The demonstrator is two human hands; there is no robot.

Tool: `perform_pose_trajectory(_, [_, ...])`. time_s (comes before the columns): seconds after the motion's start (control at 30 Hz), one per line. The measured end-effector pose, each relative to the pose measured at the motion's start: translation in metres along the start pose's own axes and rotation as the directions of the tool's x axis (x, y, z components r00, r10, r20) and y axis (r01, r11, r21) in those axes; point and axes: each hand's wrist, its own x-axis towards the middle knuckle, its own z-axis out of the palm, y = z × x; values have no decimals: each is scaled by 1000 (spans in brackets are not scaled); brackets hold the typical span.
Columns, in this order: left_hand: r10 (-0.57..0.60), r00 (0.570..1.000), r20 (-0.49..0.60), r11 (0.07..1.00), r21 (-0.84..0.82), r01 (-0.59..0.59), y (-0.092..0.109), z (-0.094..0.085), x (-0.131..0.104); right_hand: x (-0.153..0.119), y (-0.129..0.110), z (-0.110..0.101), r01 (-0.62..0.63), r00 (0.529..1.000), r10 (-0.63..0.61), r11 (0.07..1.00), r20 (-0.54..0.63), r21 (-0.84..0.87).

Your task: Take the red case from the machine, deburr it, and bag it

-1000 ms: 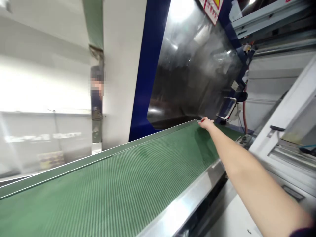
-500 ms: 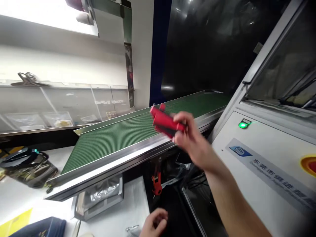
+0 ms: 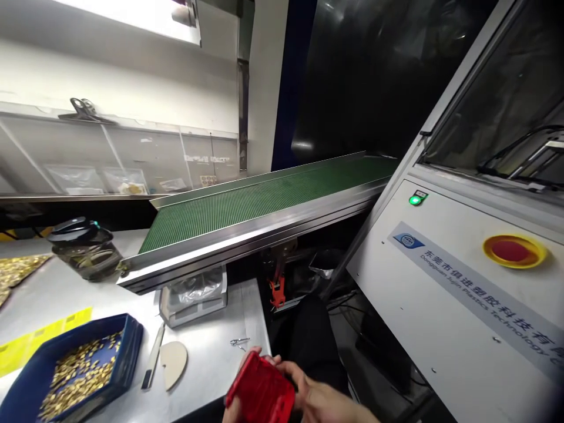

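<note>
Red plastic part [image 3: 261,392]: solid bright red. Conveyor belt [image 3: 264,197]: dark green, fine ribbed pattern; rails silver. Tray [image 3: 70,367]: navy blue, holding gold-coloured pieces [image 3: 74,376]. Desk [image 3: 211,346]: pale grey-white. Machine panel [image 3: 462,305]: white, with green lamp [image 3: 415,200] and red button [image 3: 513,251] ringed yellow.

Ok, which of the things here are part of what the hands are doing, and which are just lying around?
In hand:
red plastic part, held between left hand and right hand

Lying about:
green conveyor belt
blue tray of small gold pieces
dark jar
white disc
yellow sheet
red button
green light
</note>
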Motion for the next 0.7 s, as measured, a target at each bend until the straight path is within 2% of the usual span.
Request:
perform_pose_trajectory(0.03, [-12, 1000, -7, 1000, -26, 12, 1, 1, -3, -1, 0, -16, -77, 990, 50, 974, -129, -213])
perform_pose_trajectory(0.07, [-33, 999, -12, 998, -52, 33, 4, 2, -6, -1, 1, -34, -176, 955, 61, 903, -290, -391])
perform_pose_trajectory(0.1, [-61, 998, -12, 995, -77, 60, 7, 1, -8, 0, 2, -52, -266, 899, 31, 831, -438, -488])
perform_pose_trajectory(0.17, [-123, 992, -6, 986, -118, 122, 12, -1, -13, 1, 10, -86, -390, 780, -44, 746, -624, -541])
perform_pose_trajectory(0.23, [-170, 985, 2, 975, -142, 169, 14, -2, -17, 0, 21, -112, -466, 714, -59, 703, -697, -537])
perform_pose_trajectory(0.27, [-186, 982, 1, 972, -147, 184, 14, -2, -19, -1, 27, -120, -491, 702, -59, 682, -709, -543])
perform_pose_trajectory(0.33, [-204, 979, -7, 968, -151, 200, 12, -2, -22, -4, 38, -131, -486, 724, -62, 660, -687, -573])
perform_pose_trajectory(0.47, [-202, 979, -19, 967, -161, 197, 9, -2, -22, -12, 51, -137, -371, 810, -99, 677, -578, -636])
perform_pose_trajectory(0.57, [-214, 977, 5, 958, -196, 211, 8, -8, -21, -20, 51, -138, -300, 855, -108, 694, -507, -654])
perform_pose_trajectory(0.7, [-262, 964, 50, 935, -236, 266, 3, -19, -22, -29, 42, -137, -265, 882, -99, 705, -461, -658])
